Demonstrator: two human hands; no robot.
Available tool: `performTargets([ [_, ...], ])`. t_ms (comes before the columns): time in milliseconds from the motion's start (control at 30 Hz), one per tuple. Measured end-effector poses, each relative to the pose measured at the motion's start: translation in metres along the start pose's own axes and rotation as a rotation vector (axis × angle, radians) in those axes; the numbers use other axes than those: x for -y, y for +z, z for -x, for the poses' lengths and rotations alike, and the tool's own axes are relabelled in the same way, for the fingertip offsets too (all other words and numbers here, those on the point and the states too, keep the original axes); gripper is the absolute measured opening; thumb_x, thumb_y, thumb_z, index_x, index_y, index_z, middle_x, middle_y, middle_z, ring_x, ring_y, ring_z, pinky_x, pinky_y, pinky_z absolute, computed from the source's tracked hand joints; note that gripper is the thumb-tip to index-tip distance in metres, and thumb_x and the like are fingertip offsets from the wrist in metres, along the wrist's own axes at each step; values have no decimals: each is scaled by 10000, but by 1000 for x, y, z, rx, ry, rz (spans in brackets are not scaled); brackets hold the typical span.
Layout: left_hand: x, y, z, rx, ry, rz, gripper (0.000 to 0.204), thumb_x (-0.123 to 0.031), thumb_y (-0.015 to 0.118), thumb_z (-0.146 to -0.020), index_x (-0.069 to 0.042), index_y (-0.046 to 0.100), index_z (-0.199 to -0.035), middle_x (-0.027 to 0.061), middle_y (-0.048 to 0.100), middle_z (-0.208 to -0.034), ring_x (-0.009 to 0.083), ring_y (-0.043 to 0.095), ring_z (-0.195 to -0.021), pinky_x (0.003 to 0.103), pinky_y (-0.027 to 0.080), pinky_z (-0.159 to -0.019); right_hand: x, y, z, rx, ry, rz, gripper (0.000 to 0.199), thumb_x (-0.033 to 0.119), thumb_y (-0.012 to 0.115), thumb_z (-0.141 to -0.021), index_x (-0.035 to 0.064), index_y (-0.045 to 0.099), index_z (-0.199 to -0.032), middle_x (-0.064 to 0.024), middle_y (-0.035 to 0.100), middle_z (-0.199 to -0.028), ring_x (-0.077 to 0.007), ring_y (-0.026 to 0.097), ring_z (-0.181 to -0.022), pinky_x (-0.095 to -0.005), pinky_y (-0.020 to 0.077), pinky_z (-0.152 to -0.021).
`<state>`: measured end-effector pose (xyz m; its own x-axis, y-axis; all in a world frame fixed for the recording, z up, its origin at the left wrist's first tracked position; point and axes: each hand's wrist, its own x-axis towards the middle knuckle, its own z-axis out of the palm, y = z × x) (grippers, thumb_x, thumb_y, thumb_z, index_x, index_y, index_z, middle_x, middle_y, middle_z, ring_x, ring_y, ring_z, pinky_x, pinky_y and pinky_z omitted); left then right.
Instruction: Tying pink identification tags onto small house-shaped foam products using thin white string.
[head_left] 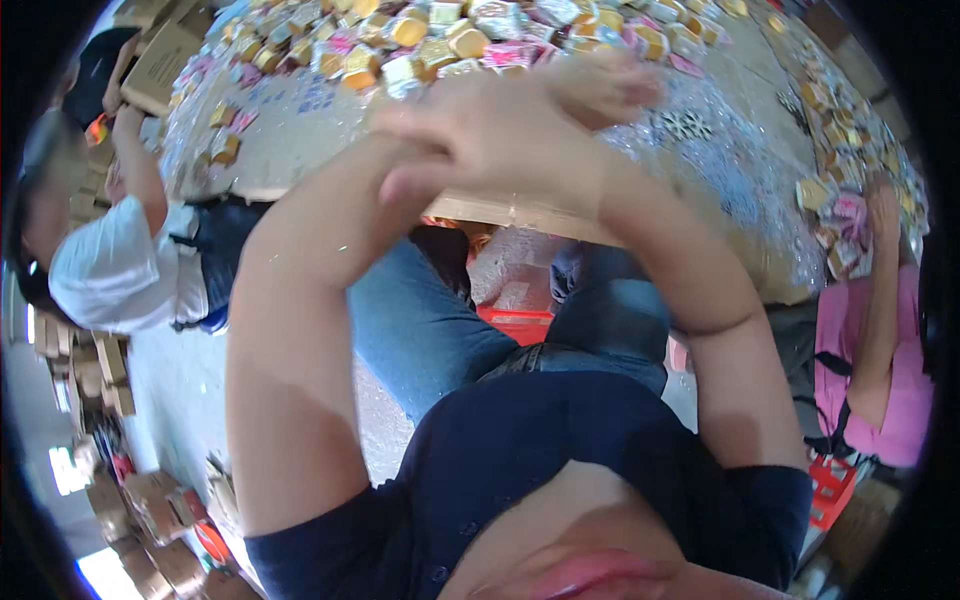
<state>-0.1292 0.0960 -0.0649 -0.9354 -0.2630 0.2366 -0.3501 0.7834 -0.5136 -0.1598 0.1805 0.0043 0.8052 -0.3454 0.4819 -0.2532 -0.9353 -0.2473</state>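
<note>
My forearms cross above the cardboard-covered table [280,150], and both hands are blurred by motion. My right hand [490,130] reaches to the left and lies across my left wrist, its fingers and thumb around it. Beyond it, my left hand [610,88] stretches to the right with its fingers out and nothing visible in them. Just past my hands lies a heap of small packets [430,50], yellow, white and pink, many in clear film. Clear plastic bags [750,190] spread to the right of my hands.
A person in a white shirt [120,265] works on the left, another in pink [870,350] on the right, near more packets [845,215]. A red crate [515,325] shows below the table edge. Cardboard boxes [160,500] stand at the lower left.
</note>
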Motion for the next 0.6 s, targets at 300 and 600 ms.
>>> performTargets([
  [300,24,12,11,173,-45,119,218,-205,642,-786,-154,703,-988,-1,619,-1159,184,526,-1202,391,387,-1019,-53,21,31,-438,-49,221,408,551,581,-916,267,677,-1194,-24,704,-1155,-238,614,-1190,-610,426,-928],
  [600,37,28,13,-116,-36,499,110,-196,657,-806,-133,702,-885,15,666,-1002,194,567,-1131,391,406,-1004,-69,5,54,-300,11,329,459,501,661,-864,308,628,-1279,-44,713,-1122,-265,666,-1063,-463,482,-924],
])
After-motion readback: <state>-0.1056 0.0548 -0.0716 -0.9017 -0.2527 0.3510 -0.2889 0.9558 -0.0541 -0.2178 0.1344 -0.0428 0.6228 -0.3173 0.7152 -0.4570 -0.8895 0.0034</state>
